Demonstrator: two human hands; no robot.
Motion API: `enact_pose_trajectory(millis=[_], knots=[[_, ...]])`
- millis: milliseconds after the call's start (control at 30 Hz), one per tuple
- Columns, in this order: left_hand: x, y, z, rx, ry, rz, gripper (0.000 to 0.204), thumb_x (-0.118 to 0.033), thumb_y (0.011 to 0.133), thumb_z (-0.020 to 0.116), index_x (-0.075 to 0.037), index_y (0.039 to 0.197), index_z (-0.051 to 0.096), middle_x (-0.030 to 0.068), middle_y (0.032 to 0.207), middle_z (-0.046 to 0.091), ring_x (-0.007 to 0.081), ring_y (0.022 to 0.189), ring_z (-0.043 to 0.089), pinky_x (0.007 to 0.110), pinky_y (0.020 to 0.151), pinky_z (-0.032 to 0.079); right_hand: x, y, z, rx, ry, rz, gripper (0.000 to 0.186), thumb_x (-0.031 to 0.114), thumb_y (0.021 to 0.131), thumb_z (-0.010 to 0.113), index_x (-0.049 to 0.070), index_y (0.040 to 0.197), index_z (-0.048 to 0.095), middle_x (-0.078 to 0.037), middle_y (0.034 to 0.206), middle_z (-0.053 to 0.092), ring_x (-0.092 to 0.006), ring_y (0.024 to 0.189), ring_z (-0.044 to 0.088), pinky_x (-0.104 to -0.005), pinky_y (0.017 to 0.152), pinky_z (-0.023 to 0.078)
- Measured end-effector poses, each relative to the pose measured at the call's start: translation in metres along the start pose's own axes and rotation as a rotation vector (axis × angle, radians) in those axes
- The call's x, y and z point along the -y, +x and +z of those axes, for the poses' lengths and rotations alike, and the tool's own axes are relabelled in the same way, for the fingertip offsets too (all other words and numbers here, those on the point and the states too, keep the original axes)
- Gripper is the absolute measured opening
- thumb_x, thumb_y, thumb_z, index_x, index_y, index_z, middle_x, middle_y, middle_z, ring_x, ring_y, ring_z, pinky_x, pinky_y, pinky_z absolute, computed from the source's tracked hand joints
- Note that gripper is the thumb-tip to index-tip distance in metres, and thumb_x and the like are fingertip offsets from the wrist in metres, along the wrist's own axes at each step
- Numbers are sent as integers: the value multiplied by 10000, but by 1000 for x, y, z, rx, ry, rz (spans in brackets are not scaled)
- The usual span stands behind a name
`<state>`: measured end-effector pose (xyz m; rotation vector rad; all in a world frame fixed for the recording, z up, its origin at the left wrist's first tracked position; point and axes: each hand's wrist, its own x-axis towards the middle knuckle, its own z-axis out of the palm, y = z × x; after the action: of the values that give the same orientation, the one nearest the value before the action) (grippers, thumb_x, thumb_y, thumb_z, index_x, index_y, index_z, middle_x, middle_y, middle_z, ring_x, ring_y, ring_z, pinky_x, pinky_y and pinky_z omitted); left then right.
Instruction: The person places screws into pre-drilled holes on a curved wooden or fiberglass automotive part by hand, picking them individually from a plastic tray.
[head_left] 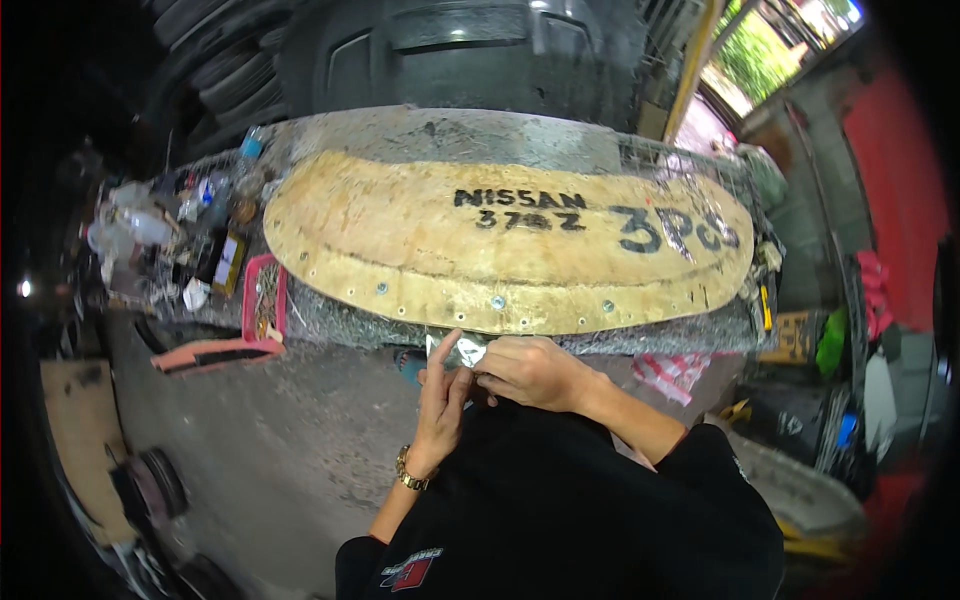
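Just in front of the near edge of a large, curved, yellowish fibreglass-like panel [400, 225], both my hands are on a small piece of shiny film [462, 352]. My right hand [538, 372] is closed, its fingers pinching the film's right side. The left hand [440, 400] has its index finger stretched along the film's left side, while its other fingers curl beneath. Its grip is partly hidden. Black hand lettering marks the panel. Along its near rim run small holes and several bolts, among them a bolt [498, 302] near my fingers.
The panel lies on a stained workbench [440, 130]. Bottles and cups [150, 228] crowd its left end, beside a red tray [264, 300] of small parts. A yellow-handled tool [767, 308] rests at the right end. Red-and-white striped cloth [672, 375] hangs below the front edge.
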<state>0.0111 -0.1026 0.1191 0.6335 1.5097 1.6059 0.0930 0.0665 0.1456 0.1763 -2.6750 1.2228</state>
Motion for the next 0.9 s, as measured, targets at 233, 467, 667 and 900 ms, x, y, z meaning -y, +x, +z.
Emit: enact_pose_trajectory(millis=[233,467,667,900], knots=[[11,-24,-3,-210,-98,96,314,-114,986,428,25,1266,459,121,904,654,145,792,631,251,733,510,-59,30,-69,121,-118,38,170,112,827,608,18,968,627,-127,889,626,-286,822,615,-370,735,489],[127,-90,-57,-604,59,-20,288,-153,977,474,28,1197,520,92,844,648,111,738,590,229,661,463,-90,52,-65,383,-130,-17,184,154,860,600,28,988,640,-126,919,626,-295,860,609,-377,763,483],[244,-171,-85,-789,41,-386,282,-146,958,485,30,1172,539,89,829,653,123,720,610,237,599,471,-90,53,-56,424,-141,16,176,151,859,597,32,984,636,-125,921,620,-299,870,607,-384,766,484],[316,-205,-93,-758,-24,-537,222,-149,946,484,-10,1100,565,90,789,658,136,633,614,245,538,471,-66,61,-56,472,-297,-70,166,153,856,582,43,972,629,-132,876,585,-322,863,593,-398,762,482]])
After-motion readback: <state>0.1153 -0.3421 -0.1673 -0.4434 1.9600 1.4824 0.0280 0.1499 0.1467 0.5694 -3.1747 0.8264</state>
